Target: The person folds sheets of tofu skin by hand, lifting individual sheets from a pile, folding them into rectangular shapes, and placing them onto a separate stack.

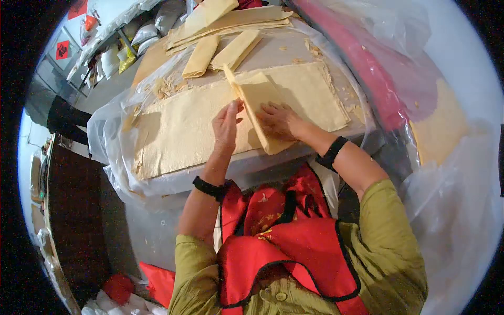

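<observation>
A large pale yellow sheet, which looks like tofu skin [184, 131], lies spread across the table in front of me. Over its middle stands a folded tofu sheet [252, 90], its left edge raised. My left hand [227, 123] has its fingers curled at that raised edge, gripping it. Flat on the folded part rests my right hand [278, 121], fingers spread. Two finished-looking folded bundles, a left one [201, 56] and a right one [236, 50], lie just beyond the sheet.
A stack of sheets [231, 26] sits at the table's far end. Clear plastic [110, 126] covers the table and hangs over its edge. Crumbs [163, 88] lie around the sheet. To the right is a plastic-covered red and yellow pile [388, 100]. A person's dark-clothed legs [65, 118] show at left.
</observation>
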`<state>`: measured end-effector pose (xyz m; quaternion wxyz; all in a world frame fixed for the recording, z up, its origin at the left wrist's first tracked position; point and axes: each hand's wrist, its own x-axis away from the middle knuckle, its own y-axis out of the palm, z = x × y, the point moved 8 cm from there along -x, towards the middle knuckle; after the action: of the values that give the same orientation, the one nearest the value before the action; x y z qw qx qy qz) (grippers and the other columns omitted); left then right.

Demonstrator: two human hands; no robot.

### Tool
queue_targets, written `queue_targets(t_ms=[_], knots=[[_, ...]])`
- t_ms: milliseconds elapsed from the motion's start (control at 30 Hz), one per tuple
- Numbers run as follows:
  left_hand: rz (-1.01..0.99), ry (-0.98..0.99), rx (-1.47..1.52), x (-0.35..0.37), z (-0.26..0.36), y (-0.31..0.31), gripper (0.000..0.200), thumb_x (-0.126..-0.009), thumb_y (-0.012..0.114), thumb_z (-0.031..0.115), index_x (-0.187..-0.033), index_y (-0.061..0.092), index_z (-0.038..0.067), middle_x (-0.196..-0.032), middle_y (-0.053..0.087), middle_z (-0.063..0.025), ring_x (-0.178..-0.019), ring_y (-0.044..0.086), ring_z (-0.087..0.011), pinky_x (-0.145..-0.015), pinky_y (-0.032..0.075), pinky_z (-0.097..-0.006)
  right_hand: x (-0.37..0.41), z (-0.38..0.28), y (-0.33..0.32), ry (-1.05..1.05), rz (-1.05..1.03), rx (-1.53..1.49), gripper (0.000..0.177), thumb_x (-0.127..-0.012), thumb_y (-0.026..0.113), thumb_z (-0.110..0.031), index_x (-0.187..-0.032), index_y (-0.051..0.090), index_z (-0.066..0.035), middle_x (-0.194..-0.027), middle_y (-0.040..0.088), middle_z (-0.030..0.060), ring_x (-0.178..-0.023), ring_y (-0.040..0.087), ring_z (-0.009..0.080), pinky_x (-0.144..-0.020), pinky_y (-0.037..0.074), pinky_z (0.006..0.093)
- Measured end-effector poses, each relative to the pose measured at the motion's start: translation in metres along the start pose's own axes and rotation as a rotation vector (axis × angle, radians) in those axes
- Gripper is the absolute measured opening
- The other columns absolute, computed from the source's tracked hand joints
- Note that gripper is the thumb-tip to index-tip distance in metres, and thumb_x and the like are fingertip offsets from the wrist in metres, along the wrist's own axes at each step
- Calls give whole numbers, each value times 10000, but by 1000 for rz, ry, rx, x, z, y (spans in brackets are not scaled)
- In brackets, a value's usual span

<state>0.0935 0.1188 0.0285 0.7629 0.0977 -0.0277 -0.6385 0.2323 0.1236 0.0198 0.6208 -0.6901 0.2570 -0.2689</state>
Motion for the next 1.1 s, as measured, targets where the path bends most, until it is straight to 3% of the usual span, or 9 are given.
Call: queue_targets(t_ms=[133,167,267,367,800,900,1000,1033,1100], knots=[[-102,315,-231,-3,-9,31,376,-876,480,219,-1170,467,-16,-1211,452,-144,-1106,439,-224,-943,330,-312,1,-3,-6,-85,143,199,502,-793,480,-342,-1230,418,-101,-1269,387,127,-1165,378,345,-907,348,480],[-90,390,-367,-3,-14,36,387,-871,478,223,-1171,461,-20,-1227,426,-163,-1128,415,-254,-963,309,-327,6,-2,-9,-51,88,198,496,-816,489,-260,-1259,369,-70,-1267,398,131,-1184,377,273,-952,324,444],[-100,498,-635,1,-8,62,408,-849,479,238,-1157,463,-29,-1262,359,-223,-1190,323,-368,-1007,248,-389,4,23,0,47,205,-674,477,-810,479,-281,-1229,403,-67,-1212,451,154,-1120,430,296,-927,352,403],[-78,551,-802,-4,-12,71,411,-824,497,257,-1144,472,-1,-1278,344,-219,-1204,274,-419,-1005,230,-425,0,34,8,61,245,-739,469,-817,466,-275,-1226,404,-56,-1211,452,163,-1115,433,304,-927,352,399],[-11,290,-1219,-18,-37,85,418,-825,463,316,-1151,471,54,-1319,310,-181,-1241,206,-430,-957,187,-582,6,89,26,197,371,-1037,440,-847,410,-250,-1213,406,-6,-1206,455,200,-1092,446,337,-927,352,385],[-22,303,-1291,-16,-33,89,423,-804,489,258,-1169,450,46,-1321,303,-191,-1232,224,-430,-943,183,-608,34,106,-13,268,520,-388,434,-858,390,-232,-1212,398,19,-1213,444,215,-1102,436,346,-939,340,386],[-84,187,-1244,-12,-23,89,405,-768,536,160,-1132,451,4,-1304,290,-229,-1234,214,-433,-970,206,-550,32,57,-26,28,506,-295,455,-853,441,-204,-1221,367,55,-1238,413,228,-1152,397,339,-967,308,368],[76,308,-1138,-14,-23,79,377,-766,545,132,-1104,457,-12,-1251,342,-231,-1193,283,-413,-945,262,-505,29,44,-9,102,240,-256,459,-849,445,-206,-1228,367,41,-1294,353,211,-1215,323,309,-1005,241,380],[403,546,-902,-19,-35,46,324,-761,562,76,-1048,468,-43,-1146,446,-234,-1112,422,-373,-894,373,-416,33,35,-4,83,315,-87,475,-850,448,-238,-1233,368,30,-1318,326,195,-1231,300,290,-1017,211,395]])
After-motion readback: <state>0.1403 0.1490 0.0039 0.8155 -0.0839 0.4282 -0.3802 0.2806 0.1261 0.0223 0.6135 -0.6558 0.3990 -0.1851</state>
